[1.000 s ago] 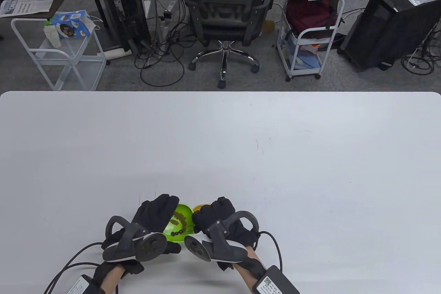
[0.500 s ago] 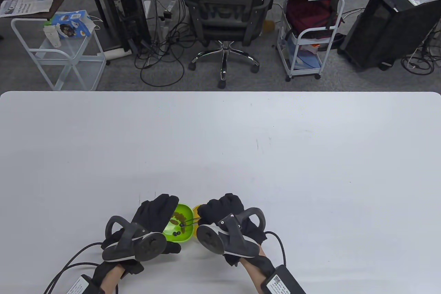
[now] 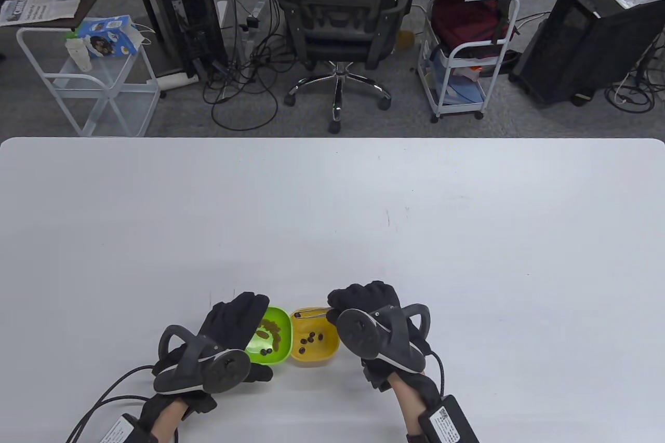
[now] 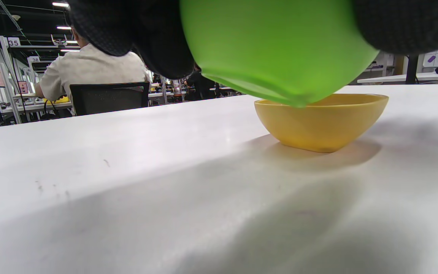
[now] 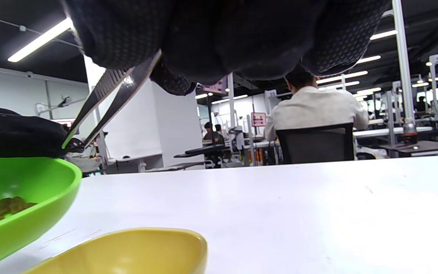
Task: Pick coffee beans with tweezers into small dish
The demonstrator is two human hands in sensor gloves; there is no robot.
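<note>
On the white bench (image 3: pixel 363 214) near us, our left hand (image 3: pixel 228 331) holds the green bowl (image 3: pixel 273 335) tilted off the surface, its lip just above the yellow dish (image 3: pixel 313 341) to its right. Our right hand (image 3: pixel 366 303) has its grip clenched on the tweezers (image 5: pixel 107 101), whose tips pinch one dark coffee bean (image 5: pixel 75 145) in the air over the bowls. More beans (image 3: pixel 310 339) already lie in the yellow dish. From here, we judge the bean may pop free if the squeeze slackens, since it is small and rounded, and roll across the bench. The tilted bowl could also spill if the left hand tips further.
</note>
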